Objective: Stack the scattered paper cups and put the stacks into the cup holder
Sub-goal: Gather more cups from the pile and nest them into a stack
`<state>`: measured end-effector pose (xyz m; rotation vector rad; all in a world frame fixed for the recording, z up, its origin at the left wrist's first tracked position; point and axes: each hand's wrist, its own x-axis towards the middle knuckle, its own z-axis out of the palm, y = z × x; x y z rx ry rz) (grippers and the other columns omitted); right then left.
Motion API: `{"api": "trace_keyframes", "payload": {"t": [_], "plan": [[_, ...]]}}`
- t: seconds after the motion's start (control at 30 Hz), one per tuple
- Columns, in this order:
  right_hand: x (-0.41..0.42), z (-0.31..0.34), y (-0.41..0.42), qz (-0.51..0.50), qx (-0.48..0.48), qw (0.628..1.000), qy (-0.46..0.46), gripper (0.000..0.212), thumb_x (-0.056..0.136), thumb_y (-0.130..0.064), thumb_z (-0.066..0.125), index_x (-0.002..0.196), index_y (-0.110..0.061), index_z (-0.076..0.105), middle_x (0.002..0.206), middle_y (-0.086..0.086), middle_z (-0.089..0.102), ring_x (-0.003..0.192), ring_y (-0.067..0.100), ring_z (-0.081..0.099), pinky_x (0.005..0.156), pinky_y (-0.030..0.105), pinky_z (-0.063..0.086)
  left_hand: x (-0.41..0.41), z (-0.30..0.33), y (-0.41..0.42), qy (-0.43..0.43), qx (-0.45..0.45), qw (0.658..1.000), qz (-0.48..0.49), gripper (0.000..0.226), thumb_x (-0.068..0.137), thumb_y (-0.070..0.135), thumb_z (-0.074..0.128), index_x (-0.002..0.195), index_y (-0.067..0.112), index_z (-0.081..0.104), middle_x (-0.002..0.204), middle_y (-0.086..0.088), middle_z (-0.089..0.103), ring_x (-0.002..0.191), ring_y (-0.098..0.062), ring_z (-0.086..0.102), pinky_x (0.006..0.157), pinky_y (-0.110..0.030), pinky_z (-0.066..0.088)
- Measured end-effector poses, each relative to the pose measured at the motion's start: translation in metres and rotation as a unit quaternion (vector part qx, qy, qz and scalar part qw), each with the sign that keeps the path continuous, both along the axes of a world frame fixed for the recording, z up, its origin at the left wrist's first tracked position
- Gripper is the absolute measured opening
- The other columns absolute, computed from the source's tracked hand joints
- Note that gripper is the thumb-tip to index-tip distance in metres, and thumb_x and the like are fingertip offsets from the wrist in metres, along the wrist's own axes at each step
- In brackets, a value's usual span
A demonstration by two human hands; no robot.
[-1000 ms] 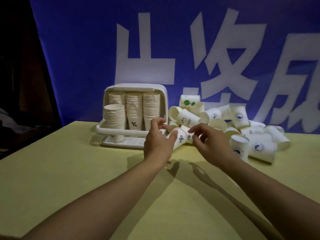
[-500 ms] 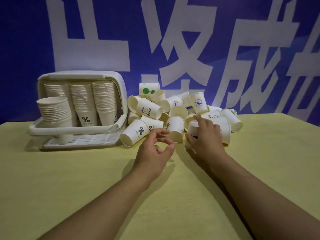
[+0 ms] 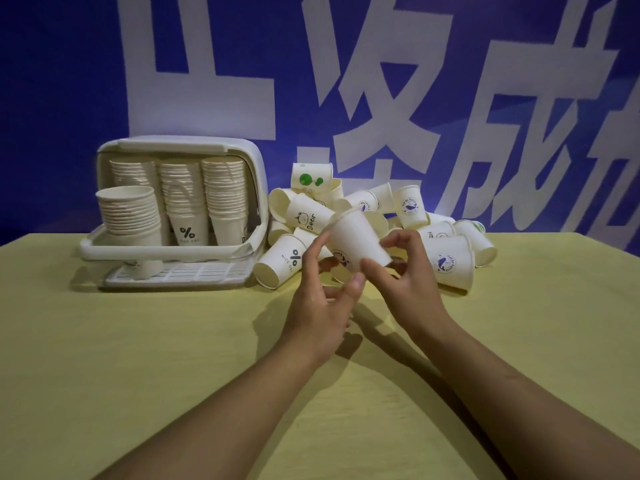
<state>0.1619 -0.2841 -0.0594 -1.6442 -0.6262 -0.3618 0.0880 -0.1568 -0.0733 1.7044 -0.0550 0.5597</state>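
A plain white paper cup (image 3: 356, 237) hangs tilted in the air above the table, rim up-left, base down-right. My right hand (image 3: 412, 285) pinches its base between thumb and fingers. My left hand (image 3: 318, 306) touches it too, index finger by the rim and thumb under its side. Behind the hands lies a pile of scattered paper cups (image 3: 408, 209), most on their sides, some printed. At the left stands the white cup holder (image 3: 256, 174) with three tall cup stacks (image 3: 221, 195) inside and a shorter stack (image 3: 128, 216) at its front left.
Everything rests on a yellow table (image 3: 173, 358). A blue banner (image 3: 69, 81) with large white characters hangs close behind the holder and the pile. A "%" cup (image 3: 280, 261) lies on its side between the holder's tray and my left hand.
My right hand has lifted a cup from the pile and brought it toward me. My left hand has risen and closed on that cup. The camera view has shifted slightly.
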Motion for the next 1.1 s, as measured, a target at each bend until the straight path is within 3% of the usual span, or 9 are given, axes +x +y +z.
{"api": "trace_keyframes", "payload": {"t": [0.07,0.17,0.27,0.4,0.47,0.57,0.7,0.93,1.1], "plan": [[-0.003,-0.001,0.001,0.030,-0.012,0.999,0.016,0.042,0.075,-0.040,0.072,0.107,-0.037,0.045,0.116,-0.011,0.051,0.102,0.012,0.060,0.079,0.030,0.057,-0.002,0.001,0.000,-0.006,-0.003,1.000,0.015,0.060,0.093,0.051,0.063,0.123,0.077,0.019,0.115,0.035,0.042,0.099,-0.015,0.067,0.074,-0.051,0.062],[-0.005,-0.002,0.003,0.109,-0.025,0.993,0.048,0.038,0.078,-0.044,0.066,0.112,-0.038,0.050,0.109,-0.006,0.056,0.095,0.007,0.064,0.081,0.030,0.056,-0.002,0.001,0.004,-0.012,-0.010,0.999,0.049,0.059,0.084,0.059,0.062,0.115,0.080,0.016,0.120,0.013,0.053,0.096,-0.017,0.069,0.075,-0.054,0.061],[-0.006,-0.002,0.001,0.140,-0.057,0.988,0.024,0.025,0.086,-0.043,0.054,0.093,-0.023,0.066,0.091,-0.002,0.068,0.090,0.016,0.065,0.079,0.027,0.052,-0.001,0.003,0.007,-0.012,-0.003,0.997,0.079,0.065,0.078,0.062,0.059,0.125,0.073,0.016,0.127,-0.002,0.054,0.099,-0.018,0.064,0.082,-0.048,0.059],[0.012,0.004,-0.016,-0.049,-0.152,0.982,-0.100,0.014,0.094,-0.021,0.061,0.084,-0.021,0.071,0.079,-0.014,0.066,0.084,0.008,0.061,0.075,0.022,0.043,0.003,-0.001,0.011,-0.006,-0.015,0.996,0.086,0.082,0.073,0.057,0.067,0.141,0.058,0.020,0.115,0.008,0.057,0.096,-0.017,0.066,0.083,-0.050,0.059],[0.033,0.007,-0.033,-0.207,-0.216,0.947,-0.120,0.012,0.091,-0.023,0.065,0.099,-0.021,0.072,0.099,-0.007,0.064,0.100,0.020,0.054,0.084,0.029,0.038,0.004,-0.003,0.011,-0.001,-0.027,0.997,0.073,0.082,0.073,0.055,0.069,0.139,0.062,0.021,0.113,0.013,0.056,0.096,-0.020,0.067,0.082,-0.054,0.059],[0.059,0.004,-0.065,-0.360,-0.353,0.864,-0.014,0.046,0.090,-0.032,0.061,0.135,-0.027,0.054,0.145,0.005,0.044,0.132,0.031,0.033,0.105,0.045,0.030,0.004,-0.004,0.009,0.005,-0.015,0.998,0.056,0.076,0.074,0.055,0.069,0.134,0.066,0.025,0.112,0.016,0.055,0.097,-0.019,0.066,0.084,-0.054,0.058],[0.072,-0.006,-0.081,-0.350,-0.483,0.800,0.057,0.076,0.081,-0.031,0.066,0.148,-0.028,0.030,0.153,0.002,0.033,0.143,0.033,0.016,0.110,0.060,0.018,0.003,-0.004,0.005,0.009,0.000,0.999,0.032,0.067,0.073,0.053,0.069,0.123,0.072,0.027,0.110,0.021,0.052,0.099,-0.016,0.064,0.086,-0.053,0.058],[0.074,-0.003,-0.073,-0.387,-0.544,0.744,0.025,0.057,0.079,-0.033,0.071,0.131,-0.025,0.049,0.133,0.013,0.040,0.130,0.040,0.029,0.110,0.062,0.018,-0.001,-0.002,0.005,0.011,0.013,1.000,0.023,0.065,0.074,0.054,0.068,0.115,0.080,0.026,0.111,0.021,0.054,0.096,-0.014,0.065,0.084,-0.051,0.058],[0.071,-0.004,-0.073,-0.362,-0.521,0.773,0.015,0.058,0.080,-0.032,0.074,0.129,-0.028,0.044,0.134,0.010,0.045,0.129,0.037,0.031,0.108,0.060,0.024,-0.003,0.001,0.005,0.012,0.018,1.000,0.016,0.069,0.066,0.064,0.069,0.121,0.077,0.028,0.112,0.016,0.056,0.095,-0.018,0.066,0.083,-0.057,0.058]]}}
